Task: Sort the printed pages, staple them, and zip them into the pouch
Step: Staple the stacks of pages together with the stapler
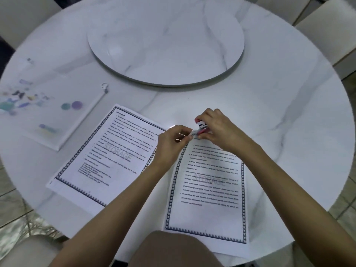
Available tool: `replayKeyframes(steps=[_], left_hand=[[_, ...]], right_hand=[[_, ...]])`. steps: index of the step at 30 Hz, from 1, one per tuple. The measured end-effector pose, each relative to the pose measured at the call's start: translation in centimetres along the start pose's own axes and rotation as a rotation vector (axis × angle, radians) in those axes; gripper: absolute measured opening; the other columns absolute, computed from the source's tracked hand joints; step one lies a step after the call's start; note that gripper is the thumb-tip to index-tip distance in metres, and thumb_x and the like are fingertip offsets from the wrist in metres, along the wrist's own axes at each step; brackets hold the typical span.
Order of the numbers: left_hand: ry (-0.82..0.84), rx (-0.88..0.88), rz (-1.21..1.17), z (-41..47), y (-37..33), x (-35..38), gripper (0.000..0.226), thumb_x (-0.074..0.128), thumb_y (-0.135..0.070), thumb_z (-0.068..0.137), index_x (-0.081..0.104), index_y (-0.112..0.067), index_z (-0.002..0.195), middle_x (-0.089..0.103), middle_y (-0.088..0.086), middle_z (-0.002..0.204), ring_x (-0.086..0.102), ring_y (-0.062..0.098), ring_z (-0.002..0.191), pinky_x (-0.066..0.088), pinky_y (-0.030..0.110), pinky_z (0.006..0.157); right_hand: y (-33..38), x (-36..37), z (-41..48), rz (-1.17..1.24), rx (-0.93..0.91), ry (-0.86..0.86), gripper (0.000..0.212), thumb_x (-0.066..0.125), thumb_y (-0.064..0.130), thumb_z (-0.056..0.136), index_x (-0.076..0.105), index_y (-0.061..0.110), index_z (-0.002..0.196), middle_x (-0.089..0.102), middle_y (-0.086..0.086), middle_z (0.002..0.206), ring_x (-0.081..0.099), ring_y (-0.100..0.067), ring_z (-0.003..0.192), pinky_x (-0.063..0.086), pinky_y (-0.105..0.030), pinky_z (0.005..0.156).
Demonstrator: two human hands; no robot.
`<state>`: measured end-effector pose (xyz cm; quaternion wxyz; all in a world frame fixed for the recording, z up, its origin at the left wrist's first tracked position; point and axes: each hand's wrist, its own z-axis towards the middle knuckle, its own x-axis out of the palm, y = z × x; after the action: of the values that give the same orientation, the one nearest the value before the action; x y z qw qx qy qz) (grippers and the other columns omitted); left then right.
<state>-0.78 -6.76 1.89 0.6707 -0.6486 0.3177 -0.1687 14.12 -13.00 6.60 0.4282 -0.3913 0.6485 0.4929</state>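
Red-white stapler [200, 127] | right hand [217, 130] fingers clamped on it | left hand [172, 140] fingers pinching page [208, 211] corner

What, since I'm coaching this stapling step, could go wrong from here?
1. The left hand pinches right at the front of the stapler that the right hand grips; a squeeze now might catch a fingertip.
2. The tilted pages lie apart from the near pages under the hands, so they could be left out of the stapled set.
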Motion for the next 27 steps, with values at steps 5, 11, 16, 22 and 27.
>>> replayKeyframes(steps=[5, 11, 16, 22, 27], left_hand=[[-0.01, 0.045, 0.027, -0.2, -0.2, -0.2, 0.024, 0.067, -0.01, 0.083, 0.062, -0.034, 0.08, 0.065, -0.013, 0.083, 0.061, 0.001, 0.072, 0.054, 0.027, 0.074], [-0.011, 0.094, 0.093, -0.2, 0.0, -0.1, 0.019, 0.066, -0.011, 0.084, 0.065, -0.03, 0.084, 0.066, -0.004, 0.088, 0.063, 0.005, 0.077, 0.054, 0.025, 0.074], [-0.009, 0.128, 0.143, 0.0, 0.4, 0.1, 0.012, 0.066, -0.01, 0.083, 0.069, -0.014, 0.094, 0.061, -0.009, 0.086, 0.063, 0.007, 0.078, 0.051, 0.019, 0.072], [-0.019, 0.151, 0.159, 0.0, 0.3, 0.2, 0.012, 0.067, -0.01, 0.083, 0.07, -0.012, 0.094, 0.061, -0.006, 0.084, 0.062, 0.009, 0.078, 0.05, 0.017, 0.071], [-0.024, 0.148, 0.157, 0.1, 0.1, 0.2, 0.012, 0.067, -0.01, 0.082, 0.07, -0.014, 0.093, 0.06, -0.01, 0.082, 0.062, 0.009, 0.078, 0.053, 0.023, 0.072]], right_hand=[[0.7, -0.5, -0.1, -0.062, -0.022, -0.03, 0.046, 0.065, 0.023, 0.084, 0.05, 0.012, 0.126, 0.048, -0.005, 0.124, 0.04, -0.021, 0.113, 0.034, -0.025, 0.09], [1.4, -0.8, -0.3, -0.12, -0.041, 0.0, 0.045, 0.062, 0.021, 0.087, 0.049, 0.011, 0.129, 0.046, -0.006, 0.126, 0.04, -0.022, 0.114, 0.033, -0.027, 0.089], [1.5, -0.6, -0.2, -0.147, -0.04, 0.048, 0.044, 0.06, 0.027, 0.088, 0.048, 0.015, 0.128, 0.048, -0.002, 0.126, 0.04, -0.02, 0.113, 0.031, -0.026, 0.086], [1.4, -0.9, -0.2, -0.162, -0.022, 0.069, 0.044, 0.058, 0.031, 0.088, 0.047, 0.018, 0.129, 0.048, 0.001, 0.126, 0.042, -0.018, 0.113, 0.031, -0.025, 0.086], [1.6, -1.0, -0.3, -0.199, -0.048, 0.06, 0.043, 0.058, 0.028, 0.089, 0.048, 0.016, 0.129, 0.048, -0.001, 0.127, 0.041, -0.019, 0.114, 0.03, -0.026, 0.086]])
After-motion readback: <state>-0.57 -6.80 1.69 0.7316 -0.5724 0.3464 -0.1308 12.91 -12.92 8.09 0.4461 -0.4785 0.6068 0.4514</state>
